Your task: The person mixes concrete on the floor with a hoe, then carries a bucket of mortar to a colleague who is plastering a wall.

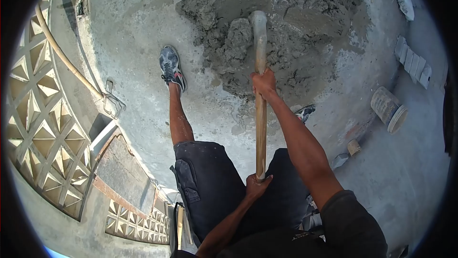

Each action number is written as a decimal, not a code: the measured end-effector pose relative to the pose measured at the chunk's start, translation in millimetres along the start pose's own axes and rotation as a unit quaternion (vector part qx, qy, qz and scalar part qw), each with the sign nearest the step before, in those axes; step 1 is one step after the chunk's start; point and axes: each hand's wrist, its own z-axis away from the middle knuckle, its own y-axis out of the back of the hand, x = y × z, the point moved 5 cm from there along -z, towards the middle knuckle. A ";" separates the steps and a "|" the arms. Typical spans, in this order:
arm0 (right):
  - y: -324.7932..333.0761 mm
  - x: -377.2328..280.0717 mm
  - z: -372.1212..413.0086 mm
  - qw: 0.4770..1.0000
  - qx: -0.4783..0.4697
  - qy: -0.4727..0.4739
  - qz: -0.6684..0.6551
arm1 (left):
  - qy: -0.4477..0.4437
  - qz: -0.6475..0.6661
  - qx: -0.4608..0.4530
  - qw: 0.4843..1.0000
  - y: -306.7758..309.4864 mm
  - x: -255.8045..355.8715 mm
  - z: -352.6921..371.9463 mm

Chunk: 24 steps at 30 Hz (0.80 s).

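Note:
A long wooden handle (261,129) runs upright through the middle of the head view, with a mortar-coated metal head (258,18) at its far end. That end rests in a wide heap of wet grey mortar (310,33). My right hand (265,82) is wrapped round the handle just below the metal part. Near my legs, my left hand (257,186) grips the handle's lower end. A clump of mortar (239,36) lies just left of the metal head.
My left shoe (170,64) stands on the concrete floor (129,43); my right shoe (305,113) is near the heap. A dirty bucket (387,107) lies tipped at the right, below a ridged block (413,62). Patterned blockwork (43,129) and a pole (67,57) are at the left.

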 end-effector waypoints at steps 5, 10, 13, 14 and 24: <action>27.4 7.3 78.5 0.989 0.042 0.060 -0.125 | -0.014 -0.136 0.051 0.989 24.4 -61.7 9.1; 36.7 -147.6 91.1 0.956 0.073 0.244 -0.144 | -0.165 -0.136 0.078 0.974 52.8 58.6 -89.9; 6.6 -197.2 30.6 0.939 0.113 0.320 -0.047 | -0.192 -0.069 0.049 0.978 66.5 101.7 -128.1; -4.4 -184.0 5.3 0.952 0.119 0.283 -0.004 | -0.165 -0.042 0.020 0.985 62.1 97.4 -127.8; 4.9 -3.6 1.8 0.998 0.050 0.033 0.012 | 0.016 -0.029 -0.021 0.999 15.1 -20.7 -14.9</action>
